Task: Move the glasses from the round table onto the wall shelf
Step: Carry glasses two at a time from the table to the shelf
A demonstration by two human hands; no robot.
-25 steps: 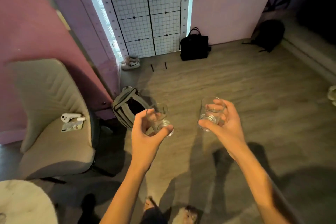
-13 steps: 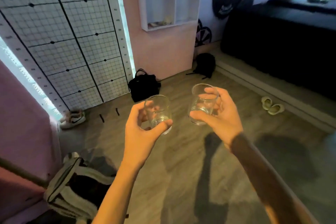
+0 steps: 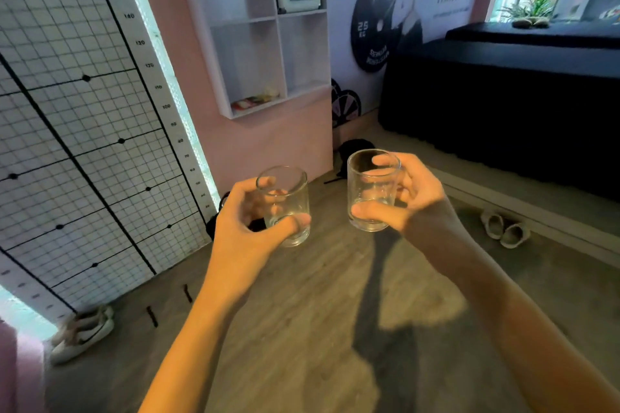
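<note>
Two clear drinking glasses are held upright in mid-air over the wooden floor. My left hand (image 3: pixel 245 231) is closed around the left glass (image 3: pixel 285 201), thumb across its base. My right hand (image 3: pixel 412 198) grips the right glass (image 3: pixel 370 191), fingers behind it and thumb in front. The white wall shelf (image 3: pixel 235 43) hangs on the pink wall ahead and above the glasses, divided into open compartments. Its lower left compartment holds some small flat items. The round table is out of view.
A grid-patterned panel (image 3: pixel 67 131) leans against the wall at left, with white sneakers (image 3: pixel 80 335) at its foot. A black-draped bench (image 3: pixel 503 104) runs along the right. Slippers (image 3: pixel 505 228) lie on the floor nearby, and a dark bag (image 3: pixel 352 147) sits under the shelf.
The view has swung right and upward, away from the chair and backpack. The wall shelf has come closer and larger. Both hands have kept the glasses held out in front.
</note>
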